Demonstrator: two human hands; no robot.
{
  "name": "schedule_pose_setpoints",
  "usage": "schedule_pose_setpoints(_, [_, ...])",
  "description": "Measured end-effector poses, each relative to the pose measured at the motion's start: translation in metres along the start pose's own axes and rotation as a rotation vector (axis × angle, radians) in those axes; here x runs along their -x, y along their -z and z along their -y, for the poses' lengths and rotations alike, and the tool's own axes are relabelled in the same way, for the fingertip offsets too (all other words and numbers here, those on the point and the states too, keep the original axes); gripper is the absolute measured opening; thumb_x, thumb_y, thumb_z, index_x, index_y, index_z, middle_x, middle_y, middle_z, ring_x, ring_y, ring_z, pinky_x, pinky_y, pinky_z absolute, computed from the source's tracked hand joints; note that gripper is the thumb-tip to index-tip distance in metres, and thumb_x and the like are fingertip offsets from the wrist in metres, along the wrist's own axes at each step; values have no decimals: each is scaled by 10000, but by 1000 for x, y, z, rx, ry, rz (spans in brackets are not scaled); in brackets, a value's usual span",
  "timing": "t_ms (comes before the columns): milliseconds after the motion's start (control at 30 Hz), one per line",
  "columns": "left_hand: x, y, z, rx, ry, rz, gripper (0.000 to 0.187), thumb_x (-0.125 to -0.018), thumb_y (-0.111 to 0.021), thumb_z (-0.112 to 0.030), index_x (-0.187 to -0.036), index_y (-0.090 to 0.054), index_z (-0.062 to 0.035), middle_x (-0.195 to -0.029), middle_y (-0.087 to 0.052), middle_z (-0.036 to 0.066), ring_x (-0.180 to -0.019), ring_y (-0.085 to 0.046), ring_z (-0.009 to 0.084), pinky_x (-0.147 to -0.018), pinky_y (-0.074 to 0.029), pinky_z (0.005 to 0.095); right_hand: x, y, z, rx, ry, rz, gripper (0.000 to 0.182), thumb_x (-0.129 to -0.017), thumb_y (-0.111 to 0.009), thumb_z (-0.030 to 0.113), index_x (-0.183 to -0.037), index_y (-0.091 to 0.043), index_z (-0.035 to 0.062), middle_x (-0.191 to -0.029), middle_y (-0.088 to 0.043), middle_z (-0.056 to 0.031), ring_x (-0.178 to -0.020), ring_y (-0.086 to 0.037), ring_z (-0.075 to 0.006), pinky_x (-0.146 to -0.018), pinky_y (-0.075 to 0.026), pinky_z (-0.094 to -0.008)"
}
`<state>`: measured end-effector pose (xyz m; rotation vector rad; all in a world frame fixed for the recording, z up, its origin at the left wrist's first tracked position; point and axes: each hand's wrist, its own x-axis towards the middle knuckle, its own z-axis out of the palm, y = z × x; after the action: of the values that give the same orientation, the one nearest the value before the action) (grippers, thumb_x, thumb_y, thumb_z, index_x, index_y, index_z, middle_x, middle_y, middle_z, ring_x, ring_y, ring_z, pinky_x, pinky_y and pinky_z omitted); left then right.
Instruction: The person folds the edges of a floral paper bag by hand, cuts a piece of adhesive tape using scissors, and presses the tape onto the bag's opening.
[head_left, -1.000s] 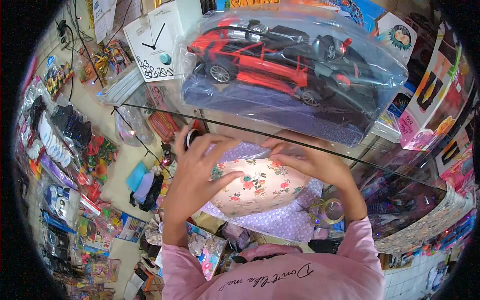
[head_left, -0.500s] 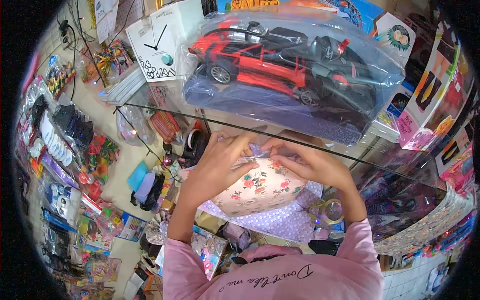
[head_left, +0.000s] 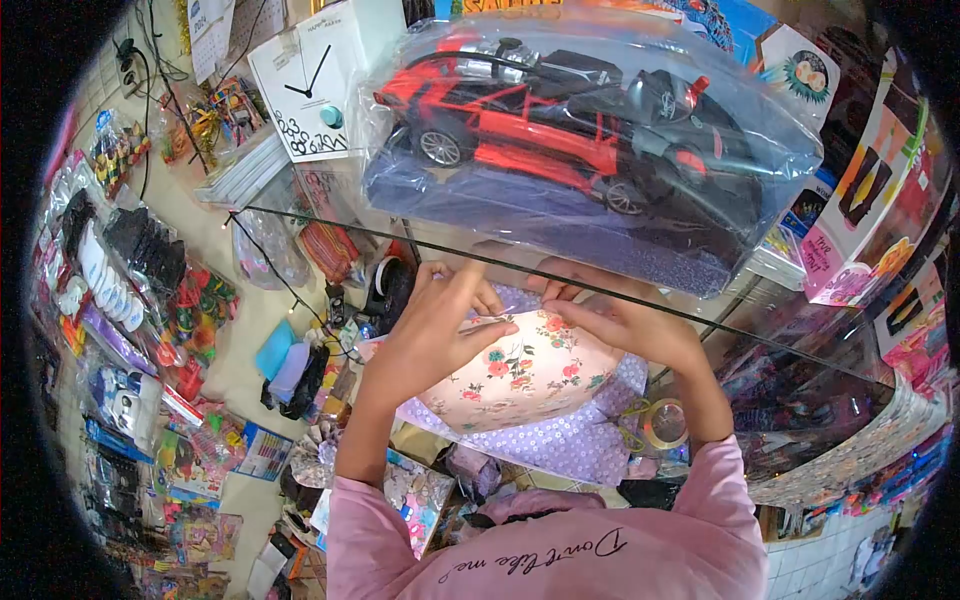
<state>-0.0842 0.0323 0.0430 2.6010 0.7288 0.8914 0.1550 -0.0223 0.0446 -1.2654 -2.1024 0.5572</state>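
Note:
A rounded bundle in cream floral wrapping paper lies in front of me, printed with red flowers and green leaves. Under and around it spreads lilac paper with small white flowers. My left hand is closed at the bundle's far left edge, thumb along the paper and fingers curled. At the far right edge my right hand also grips the paper with bent fingers. Some lilac paper shows between the hands. What is inside the bundle is hidden.
A glass shelf edge runs just beyond my hands. On it sits a bagged red and black toy car, with a boxed clock on the left. A clear tape roll is near my right forearm. Packaged goods crowd the left.
My right hand has shifted slightly right, widening the gap between my hands. The left hand stays nearly in place on the paper. The view has tilted a little.

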Motion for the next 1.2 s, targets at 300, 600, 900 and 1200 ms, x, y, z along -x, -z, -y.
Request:
schedule_pose_setpoints(300, [-1, 5, 7, 173, 68, 35, 343, -813, -721, -204, -947, -465, -22, -820, -662, 71, -819, -628, 221, -979, -298, 395, -2, 1, -4, -193, -177, 3, 400, -883, -664, 271, -1207, -580, 50, -1035, -647, -43, -955, -590, -120, -861, -463, -265])
schedule_pose_setpoints(600, [2, 1, 5, 73, 30, -13, 627, -812, -710, -147, -1274, -335, 52, -802, -652, 68, -802, -626, 226, -999, -288, 429, 14, 18, -27, -134, -95, 99, 413, -903, -632, 323, -1203, -578, 45, -1103, -617, -71, -1017, -566, -158, -915, -431, -285])
schedule_pose_setpoints(900, [3, -3, 7, 82, -5, -70, 484, -815, -700, -133, -1181, -423, 24, -796, -643, 59, -794, -630, 228, -995, -277, 458, 12, 22, -23, -119, -93, 112, 401, -905, -630, 324, -1191, -580, 46, -1086, -615, -71, -1005, -566, -160, -904, -432, -285])
schedule_pose_setpoints(1200, [0, 4, -8, 10, -7, -12, 228, -840, -661, -143, -1039, -558, -98, -774, -641, 55, -795, -639, 238, -996, -253, 446, 16, 21, -23, -84, -87, 111, 391, -906, -627, 325, -1178, -583, 48, -1070, -613, -72, -992, -567, -162, -893, -433, -285])
